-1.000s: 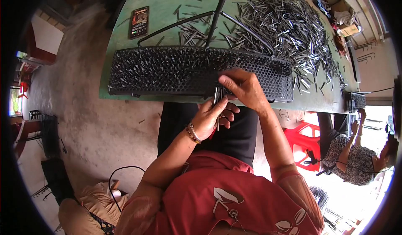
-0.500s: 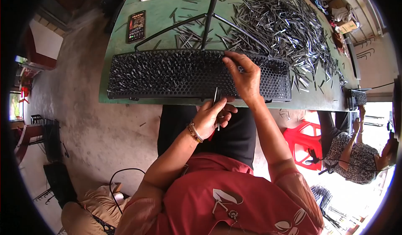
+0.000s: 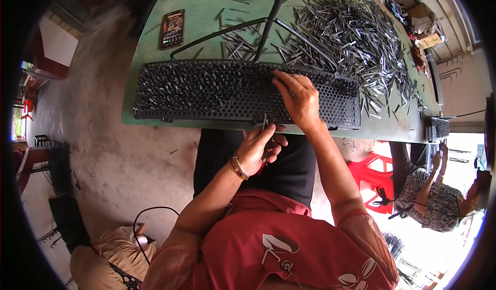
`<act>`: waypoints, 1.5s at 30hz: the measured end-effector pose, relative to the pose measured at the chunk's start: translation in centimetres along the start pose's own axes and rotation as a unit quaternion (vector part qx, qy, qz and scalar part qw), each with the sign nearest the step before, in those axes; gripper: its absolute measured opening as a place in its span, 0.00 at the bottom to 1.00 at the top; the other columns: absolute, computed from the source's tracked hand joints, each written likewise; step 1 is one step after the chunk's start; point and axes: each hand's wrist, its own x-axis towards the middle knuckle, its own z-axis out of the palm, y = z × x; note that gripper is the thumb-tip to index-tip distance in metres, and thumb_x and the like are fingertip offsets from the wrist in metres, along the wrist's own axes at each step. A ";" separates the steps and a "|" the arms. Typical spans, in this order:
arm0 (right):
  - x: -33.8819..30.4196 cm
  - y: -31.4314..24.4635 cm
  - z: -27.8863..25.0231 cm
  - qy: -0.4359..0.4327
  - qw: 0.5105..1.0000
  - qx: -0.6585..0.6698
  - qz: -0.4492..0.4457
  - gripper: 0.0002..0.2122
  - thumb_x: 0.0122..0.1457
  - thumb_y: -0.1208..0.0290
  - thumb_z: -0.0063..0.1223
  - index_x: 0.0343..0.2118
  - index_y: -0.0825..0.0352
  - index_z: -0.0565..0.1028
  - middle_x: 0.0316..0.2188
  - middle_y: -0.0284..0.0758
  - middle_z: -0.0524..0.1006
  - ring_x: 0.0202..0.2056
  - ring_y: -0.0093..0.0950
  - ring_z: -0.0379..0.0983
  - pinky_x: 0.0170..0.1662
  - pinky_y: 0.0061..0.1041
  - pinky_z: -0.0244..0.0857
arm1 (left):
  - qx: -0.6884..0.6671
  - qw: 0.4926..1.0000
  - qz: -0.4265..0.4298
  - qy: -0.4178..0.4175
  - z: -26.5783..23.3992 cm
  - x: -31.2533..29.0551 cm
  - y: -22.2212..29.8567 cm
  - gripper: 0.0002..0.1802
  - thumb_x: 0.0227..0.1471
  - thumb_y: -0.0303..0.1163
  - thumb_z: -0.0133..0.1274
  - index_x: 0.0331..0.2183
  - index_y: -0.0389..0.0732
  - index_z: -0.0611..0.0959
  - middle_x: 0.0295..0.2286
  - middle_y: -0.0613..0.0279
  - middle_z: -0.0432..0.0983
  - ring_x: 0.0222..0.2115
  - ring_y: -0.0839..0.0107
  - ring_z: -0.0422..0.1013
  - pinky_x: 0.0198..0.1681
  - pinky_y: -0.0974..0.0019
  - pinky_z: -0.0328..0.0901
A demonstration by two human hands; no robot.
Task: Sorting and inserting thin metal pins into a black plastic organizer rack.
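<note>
- Head view: the right hand [image 3: 299, 100] is the nearer one to the long black honeycomb-holed panel [image 3: 330, 100], its fingertips set among the holes and the palm on the near side of them.
- From that grip, the panel's long axis runs left to right; dense upright black bristles [image 3: 181, 88] fill it to the left, while bare holes spread to the right and toward the body.
- Thumb and forefinger of the right hand come close together; whether a strip is pinched between them cannot be told.
- The left hand [image 3: 258, 146], below the right grip, is clamped on a few slim glossy black strips [image 3: 265, 120], which point away from the body toward the panel's near edge; contact there is unclear.
- Beyond the right grip, a black rod frame [image 3: 267, 29] meets the panel's far edge; past it to the right, a large heap of loose black strips [image 3: 356, 44] lies on the green tabletop [image 3: 199, 17].
- One second ago the right fingers were beside the left hand's strips; now they are farther out, over the holes, while the left hand remains near the panel's near edge.
</note>
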 end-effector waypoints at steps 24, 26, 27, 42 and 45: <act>3.3 -0.7 -0.4 -0.131 0.988 0.043 0.075 0.04 0.42 0.78 0.56 0.23 0.69 0.76 0.32 0.36 0.72 0.31 0.32 0.72 0.35 0.26 0.68 | -0.006 1.000 -0.009 -0.012 0.3 -0.4 -0.3 0.18 0.59 0.43 0.41 0.41 0.40 0.75 0.26 0.63 0.73 0.21 0.81 0.65 0.19 0.77 0.57; 3.4 -1.1 -0.6 -0.118 0.989 0.033 0.079 0.04 0.43 0.78 0.56 0.24 0.70 0.76 0.32 0.36 0.72 0.31 0.29 0.73 0.35 0.23 0.67 | -0.010 1.000 -0.004 -0.015 0.1 -0.4 -0.4 0.18 0.59 0.43 0.41 0.41 0.40 0.75 0.26 0.63 0.73 0.21 0.81 0.65 0.19 0.77 0.58; 3.2 -1.2 -0.8 -0.105 0.989 0.040 0.095 0.04 0.43 0.78 0.56 0.25 0.70 0.76 0.31 0.36 0.73 0.31 0.30 0.73 0.35 0.24 0.67 | -0.019 1.000 -0.003 -0.016 0.0 -0.3 -0.5 0.18 0.59 0.43 0.41 0.41 0.40 0.75 0.27 0.63 0.73 0.22 0.80 0.66 0.20 0.76 0.59; 1.8 -1.4 -0.9 -0.083 0.996 -0.020 -0.024 0.07 0.42 0.78 0.58 0.27 0.69 0.74 0.30 0.37 0.72 0.33 0.37 0.71 0.37 0.31 0.66 | 0.001 0.999 -0.017 -0.033 0.2 -0.4 -0.2 0.17 0.60 0.42 0.41 0.43 0.41 0.74 0.27 0.63 0.73 0.18 0.82 0.61 0.15 0.80 0.53; 2.1 -1.4 -1.2 -0.090 0.995 -0.025 -0.035 0.07 0.42 0.79 0.58 0.27 0.69 0.74 0.30 0.38 0.72 0.32 0.37 0.71 0.36 0.31 0.66 | 0.000 0.999 -0.010 -0.041 0.0 -0.2 -0.4 0.16 0.60 0.41 0.40 0.42 0.40 0.73 0.26 0.63 0.72 0.16 0.83 0.58 0.14 0.80 0.51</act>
